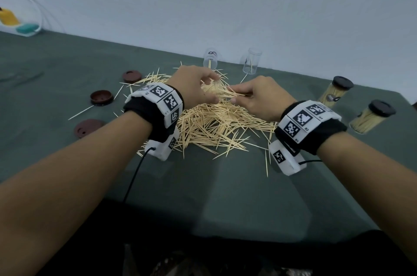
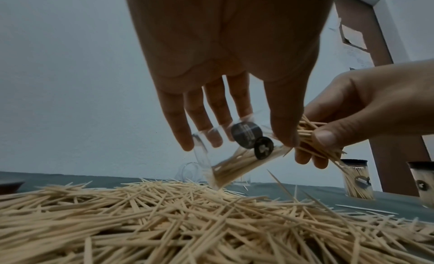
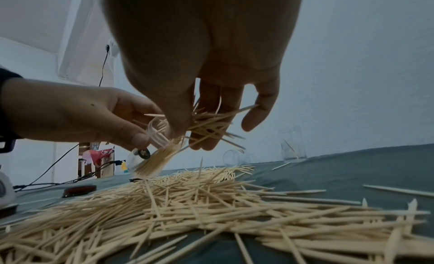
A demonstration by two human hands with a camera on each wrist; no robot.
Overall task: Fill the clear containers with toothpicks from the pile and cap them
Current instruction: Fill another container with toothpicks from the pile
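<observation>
Left hand (image 2: 225, 82) grips clear container (image 2: 237, 156) tilted above pile (image 1: 216, 126), mouth toward right hand (image 2: 352, 119) for easy feeding. Right hand pinches toothpick bundle (image 3: 206, 127) at mouth. Behind pile, 2 containers (image 1: 251, 61) seemingly near-empty.

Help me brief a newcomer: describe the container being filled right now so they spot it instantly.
Over the toothpick pile, find the left hand. It holds a tilted clear container partly filled with toothpicks. Unlike the other clear containers, it is off the table, and the right hand is feeding it a bundle.
</observation>
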